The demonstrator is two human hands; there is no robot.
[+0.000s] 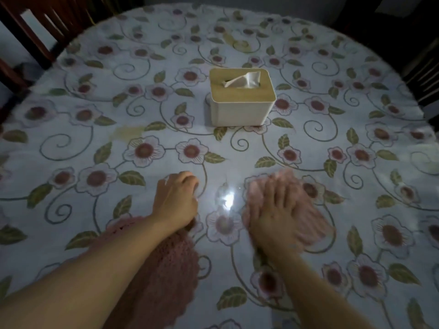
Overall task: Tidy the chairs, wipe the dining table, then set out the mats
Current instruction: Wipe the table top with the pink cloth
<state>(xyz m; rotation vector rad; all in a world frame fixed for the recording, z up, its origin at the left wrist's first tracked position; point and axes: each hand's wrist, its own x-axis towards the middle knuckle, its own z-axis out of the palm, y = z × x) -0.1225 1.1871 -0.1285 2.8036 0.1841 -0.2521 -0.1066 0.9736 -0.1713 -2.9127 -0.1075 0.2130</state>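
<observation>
fingers (276,186) of the right hand (273,217) lie straight and flat, pressing a blurry pink cloth (306,210) onto the worktop (95,129). left hand (174,198) sits on the flowery cover with its fingers curled under, and i can't tell if they're gripping anything. pink crochet mat (161,276) lies under the left forearm near the front edge. tissue box (241,98) sits mid-worktop, with dark wooden chairs (31,27) at the far side.
</observation>
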